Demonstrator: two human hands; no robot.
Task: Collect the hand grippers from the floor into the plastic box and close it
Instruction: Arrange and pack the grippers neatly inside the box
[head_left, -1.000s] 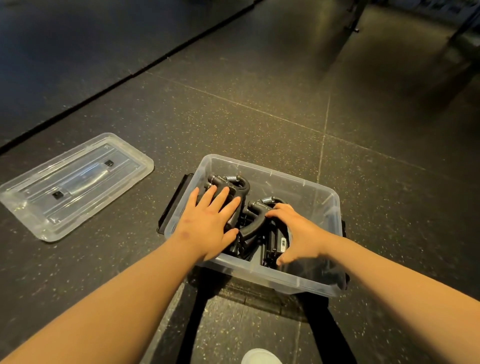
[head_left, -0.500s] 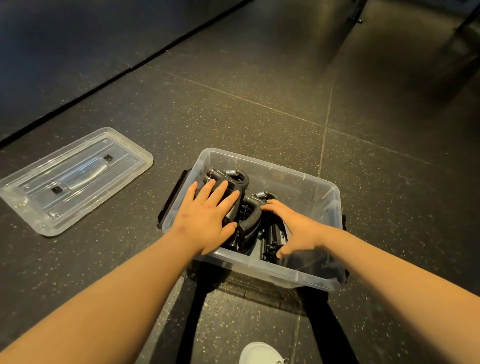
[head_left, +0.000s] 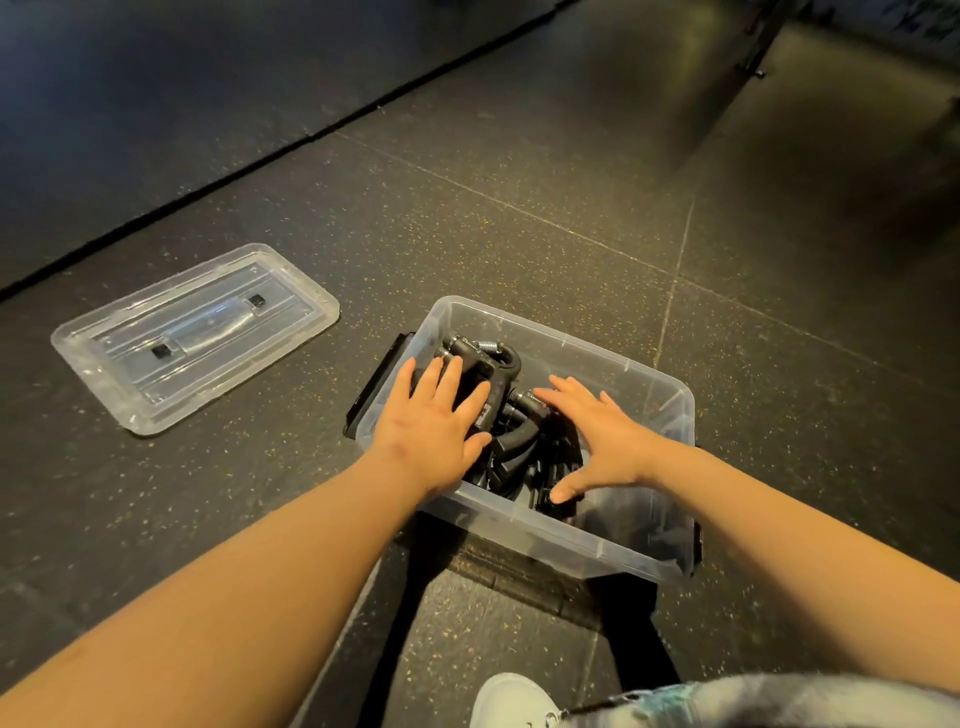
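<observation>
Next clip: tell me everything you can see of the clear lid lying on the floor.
The lid is clear, glossy plastic, rectangular with rounded corners and stepped ridges inside its rim. A clear grip runs along its middle between two small black square fittings. It lies flat, off the plastic box, on the dark speckled floor to the box's left and apart from it. Only the floor touches it; the left hand and right hand are at the box.

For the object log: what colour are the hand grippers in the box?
The hand grippers are black, spring silvery; head view.
</observation>
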